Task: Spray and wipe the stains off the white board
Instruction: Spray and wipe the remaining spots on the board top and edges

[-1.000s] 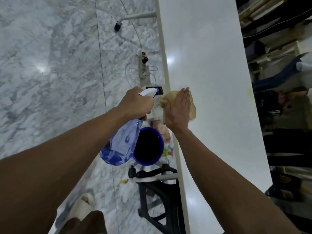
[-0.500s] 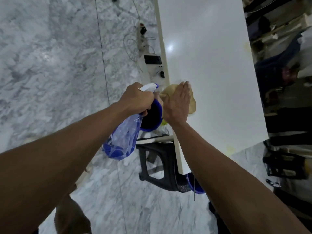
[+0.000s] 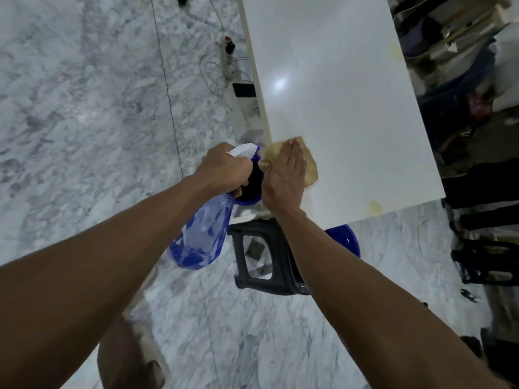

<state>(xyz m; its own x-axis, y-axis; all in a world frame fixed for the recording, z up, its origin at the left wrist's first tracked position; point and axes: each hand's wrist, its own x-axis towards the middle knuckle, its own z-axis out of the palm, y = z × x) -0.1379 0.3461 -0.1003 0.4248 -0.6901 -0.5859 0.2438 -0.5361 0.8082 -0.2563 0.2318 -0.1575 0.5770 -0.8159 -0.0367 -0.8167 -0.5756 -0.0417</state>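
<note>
The right hand (image 3: pixel 285 175) presses flat on the cloth (image 3: pixel 307 164) at the white board (image 3: pixel 337 94)'s left edge. A yellow stain (image 3: pixel 375 206) lies rightward along the near edge, nearer that hand. The left hand (image 3: pixel 224 171) grips the spray bottle (image 3: pixel 203 234) off the board.

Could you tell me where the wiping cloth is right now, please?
In the head view, the tan cloth lies on the white board at its left edge near the lower end, pressed flat under the right hand, beside the spray bottle.

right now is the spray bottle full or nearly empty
Nearly empty: the spray bottle, gripped by the left hand, shows blue liquid pooled only at its base; the rest is see-through.
</note>
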